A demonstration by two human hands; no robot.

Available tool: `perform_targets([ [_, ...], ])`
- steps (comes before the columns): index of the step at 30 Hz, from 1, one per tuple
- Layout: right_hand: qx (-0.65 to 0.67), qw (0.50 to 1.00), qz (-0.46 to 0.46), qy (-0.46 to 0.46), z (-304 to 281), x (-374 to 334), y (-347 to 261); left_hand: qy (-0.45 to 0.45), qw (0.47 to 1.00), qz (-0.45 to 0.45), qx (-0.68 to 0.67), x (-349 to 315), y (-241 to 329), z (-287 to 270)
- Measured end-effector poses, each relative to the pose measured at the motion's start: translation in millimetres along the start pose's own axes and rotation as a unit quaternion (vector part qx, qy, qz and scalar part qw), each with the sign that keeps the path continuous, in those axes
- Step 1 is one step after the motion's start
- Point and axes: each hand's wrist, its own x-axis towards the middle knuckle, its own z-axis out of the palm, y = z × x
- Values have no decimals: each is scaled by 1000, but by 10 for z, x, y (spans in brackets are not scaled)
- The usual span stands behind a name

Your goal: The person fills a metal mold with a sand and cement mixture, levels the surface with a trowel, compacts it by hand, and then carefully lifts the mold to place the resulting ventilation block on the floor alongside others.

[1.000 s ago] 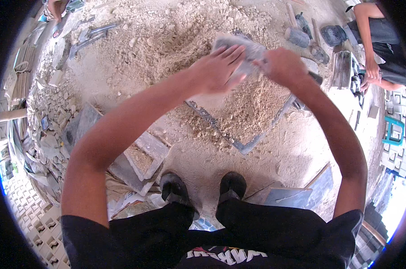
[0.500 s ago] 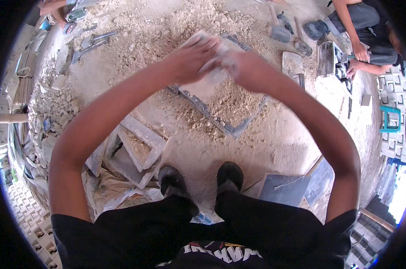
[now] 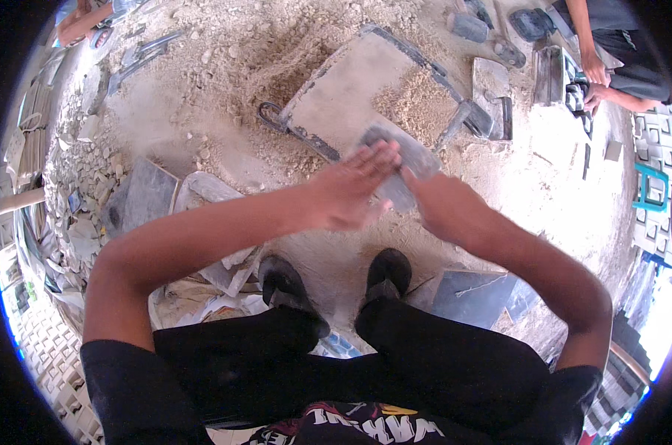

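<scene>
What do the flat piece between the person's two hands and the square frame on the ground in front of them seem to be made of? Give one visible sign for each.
Flat piece: probably stone or cement tile, matt grey, dusty; motion blur leaves it open. The left hand and right hand press on it.
Square frame: likely metal, with thin dark edges, a looped handle, and a pale dusty bed holding sandy powder.

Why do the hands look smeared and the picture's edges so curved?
In the head view, the left hand and right hand are motion-blurred around a grey slab; the fisheye lens bends the edges inside a black rim; harsh sunlight washes out the sandy ground.
</scene>
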Motion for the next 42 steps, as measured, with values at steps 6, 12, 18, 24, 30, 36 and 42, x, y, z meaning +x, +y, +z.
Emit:
perform_targets([
  [6,-20,982,134,-132,109,-978,379,-24,996,44,-79,548,764,567],
  [12,31,978,187,-81,51,-1305,473,72,993,44,-84,621,1033,663],
  [18,-8,989,59,133,-821,229,561,63,991,2,122,1039,-159,-792],
  [24,-45,998,53,0,-1471,1356,412,28,983,-125,130,1070,-1256,-952],
  [30,-8,999,40,-10,-803,823,927,-71,988,-84,106,1315,-538,-511],
  [36,21,993,94,-63,-623,29,1003,-29,989,-141,-18,1432,216,-128],
  [42,49,981,172,-70,-364,-643,834,-72,992,-83,-55,1423,696,276],
])
